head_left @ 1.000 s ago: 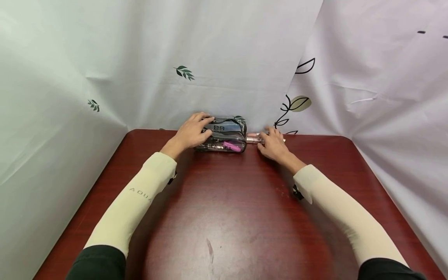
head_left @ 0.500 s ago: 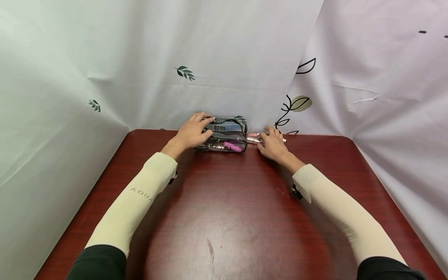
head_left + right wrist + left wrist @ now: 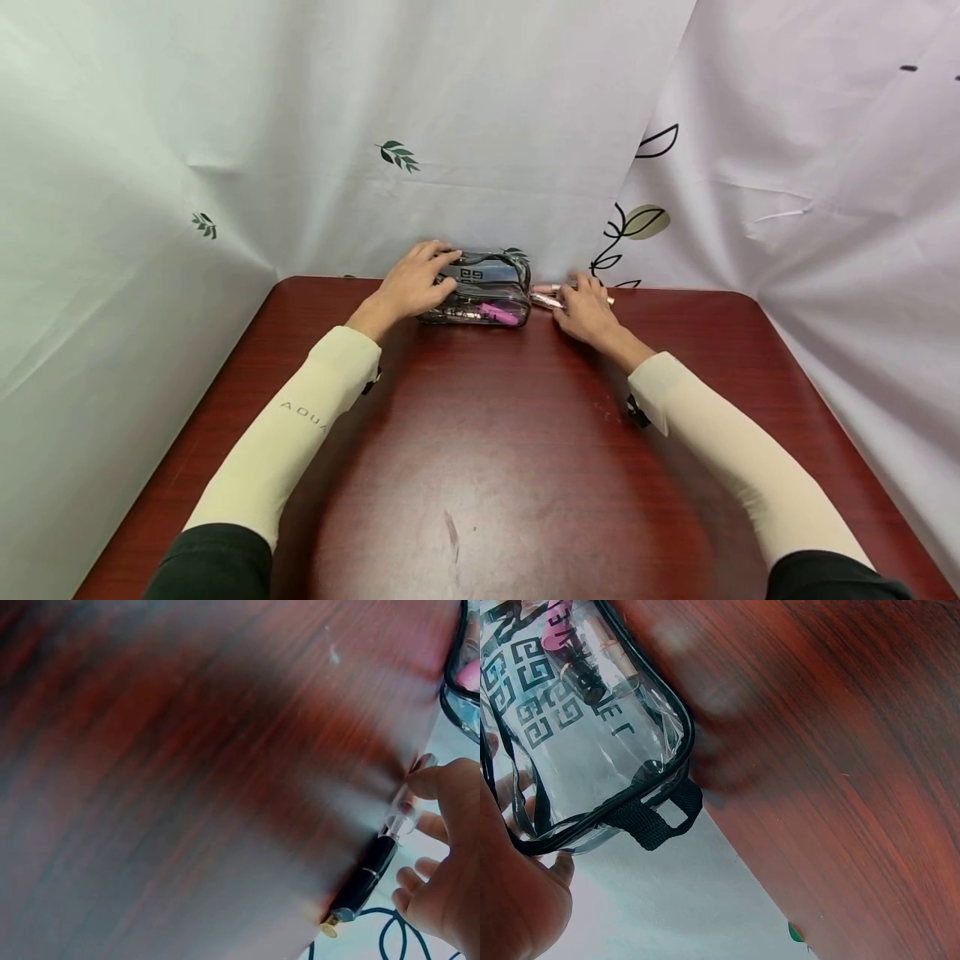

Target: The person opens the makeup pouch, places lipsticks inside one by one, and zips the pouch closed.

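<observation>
A clear pouch with black trim (image 3: 487,292) lies at the table's back edge, with a pink item (image 3: 498,314) and other small things inside. My left hand (image 3: 408,282) grips the pouch's left end; in the left wrist view the fingers of that hand (image 3: 517,892) show through its clear side, near a black strap loop (image 3: 656,817). Right of the pouch, my right hand (image 3: 588,310) has thumb and fingers on slim tubes (image 3: 549,300). The right wrist view shows the right hand (image 3: 450,847) pinching a clear-and-black tube (image 3: 367,874) with a gold end.
The reddish-brown wooden table (image 3: 480,450) stretches from the pouch to the front. White cloth (image 3: 510,125) with leaf prints hangs behind the table and along both sides.
The near tube under my right hand has tilted slightly, its left end now apart from the other tube's. The left hand and pouch hold their place.
</observation>
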The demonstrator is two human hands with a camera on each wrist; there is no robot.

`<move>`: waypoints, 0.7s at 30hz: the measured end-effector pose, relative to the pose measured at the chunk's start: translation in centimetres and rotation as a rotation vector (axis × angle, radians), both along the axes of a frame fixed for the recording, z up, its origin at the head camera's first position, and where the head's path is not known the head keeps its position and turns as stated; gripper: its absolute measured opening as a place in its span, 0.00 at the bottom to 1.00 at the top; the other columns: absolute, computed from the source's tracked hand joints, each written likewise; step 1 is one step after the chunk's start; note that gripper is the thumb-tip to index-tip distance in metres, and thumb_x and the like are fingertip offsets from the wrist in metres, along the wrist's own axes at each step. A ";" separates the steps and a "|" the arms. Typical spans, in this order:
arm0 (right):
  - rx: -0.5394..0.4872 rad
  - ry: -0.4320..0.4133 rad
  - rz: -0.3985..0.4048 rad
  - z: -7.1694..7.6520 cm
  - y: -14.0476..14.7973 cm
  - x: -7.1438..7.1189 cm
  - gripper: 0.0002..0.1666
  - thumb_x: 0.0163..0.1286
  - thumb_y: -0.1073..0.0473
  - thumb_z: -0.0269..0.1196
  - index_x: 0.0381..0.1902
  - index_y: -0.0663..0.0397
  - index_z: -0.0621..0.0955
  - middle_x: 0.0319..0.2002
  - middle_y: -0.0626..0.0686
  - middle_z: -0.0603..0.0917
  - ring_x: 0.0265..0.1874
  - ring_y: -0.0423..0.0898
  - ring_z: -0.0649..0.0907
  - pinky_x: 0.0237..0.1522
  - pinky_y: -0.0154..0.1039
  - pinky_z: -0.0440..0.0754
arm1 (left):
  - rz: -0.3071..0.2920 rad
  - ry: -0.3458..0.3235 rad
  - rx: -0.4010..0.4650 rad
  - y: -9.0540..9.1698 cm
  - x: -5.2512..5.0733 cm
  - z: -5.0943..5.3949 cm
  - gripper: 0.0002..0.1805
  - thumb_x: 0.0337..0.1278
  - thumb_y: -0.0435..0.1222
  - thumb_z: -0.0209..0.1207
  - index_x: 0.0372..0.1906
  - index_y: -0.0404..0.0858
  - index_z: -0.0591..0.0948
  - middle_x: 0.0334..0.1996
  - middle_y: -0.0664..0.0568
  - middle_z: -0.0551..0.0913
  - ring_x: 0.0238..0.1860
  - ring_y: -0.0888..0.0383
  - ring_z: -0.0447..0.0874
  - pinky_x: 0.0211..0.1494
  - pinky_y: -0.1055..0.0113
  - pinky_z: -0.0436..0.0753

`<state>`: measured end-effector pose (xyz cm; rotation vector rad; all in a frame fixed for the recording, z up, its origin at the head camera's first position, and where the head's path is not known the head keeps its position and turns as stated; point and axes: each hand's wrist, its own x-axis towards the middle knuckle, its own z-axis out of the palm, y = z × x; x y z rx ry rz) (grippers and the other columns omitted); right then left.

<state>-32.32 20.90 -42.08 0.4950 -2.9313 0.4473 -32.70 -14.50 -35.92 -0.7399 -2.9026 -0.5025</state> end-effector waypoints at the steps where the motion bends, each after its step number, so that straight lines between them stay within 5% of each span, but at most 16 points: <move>1: 0.002 0.005 -0.001 0.0 0.0 0.0 0.15 0.81 0.56 0.63 0.52 0.65 0.84 0.81 0.73 0.68 0.79 0.76 0.68 0.79 0.71 0.67 | -0.001 0.002 0.001 0.0 0.0 0.0 0.36 0.82 0.44 0.48 0.89 0.45 0.69 0.88 0.43 0.66 0.91 0.40 0.56 0.92 0.38 0.61; 7: -0.017 0.051 0.015 -0.2 0.0 0.2 0.15 0.80 0.56 0.63 0.49 0.66 0.84 0.77 0.74 0.72 0.74 0.75 0.72 0.72 0.71 0.72 | -0.003 0.006 0.003 0.2 0.0 0.1 0.35 0.82 0.44 0.48 0.89 0.44 0.69 0.87 0.43 0.66 0.91 0.40 0.56 0.92 0.39 0.61; 9: -0.018 0.088 0.029 -1.9 0.9 -1.2 0.18 0.83 0.51 0.61 0.50 0.62 0.85 0.76 0.71 0.74 0.74 0.72 0.72 0.72 0.67 0.73 | -0.002 0.003 0.004 0.2 0.0 0.1 0.35 0.82 0.44 0.49 0.89 0.44 0.69 0.87 0.43 0.66 0.91 0.40 0.56 0.92 0.39 0.61; 12: -0.033 0.096 0.037 -1.9 1.0 -1.0 0.17 0.82 0.52 0.61 0.50 0.62 0.86 0.76 0.71 0.74 0.75 0.73 0.72 0.71 0.69 0.73 | 0.000 0.000 0.001 0.2 0.0 0.0 0.36 0.82 0.44 0.48 0.89 0.45 0.69 0.88 0.43 0.66 0.91 0.40 0.56 0.92 0.38 0.61; 14: -0.034 0.094 0.042 -1.9 1.0 -0.9 0.17 0.83 0.52 0.61 0.51 0.62 0.86 0.77 0.72 0.73 0.76 0.74 0.71 0.72 0.69 0.72 | 0.002 -0.003 0.000 0.1 0.1 0.0 0.36 0.82 0.44 0.48 0.89 0.45 0.69 0.88 0.43 0.65 0.91 0.40 0.55 0.92 0.38 0.61; 16: -0.040 0.069 0.036 -0.3 0.2 0.7 0.14 0.80 0.59 0.63 0.51 0.67 0.85 0.77 0.75 0.72 0.76 0.78 0.70 0.72 0.74 0.71 | 0.003 -0.004 -0.002 0.1 0.1 0.1 0.36 0.82 0.44 0.48 0.90 0.45 0.68 0.88 0.43 0.65 0.91 0.40 0.55 0.92 0.38 0.61; 21: -0.022 0.082 0.033 0.0 0.4 0.5 0.15 0.80 0.59 0.63 0.52 0.67 0.85 0.79 0.73 0.72 0.72 0.75 0.73 0.73 0.71 0.70 | -0.002 -0.003 -0.007 0.1 0.2 0.2 0.37 0.81 0.45 0.47 0.90 0.44 0.68 0.88 0.41 0.65 0.91 0.39 0.55 0.92 0.38 0.60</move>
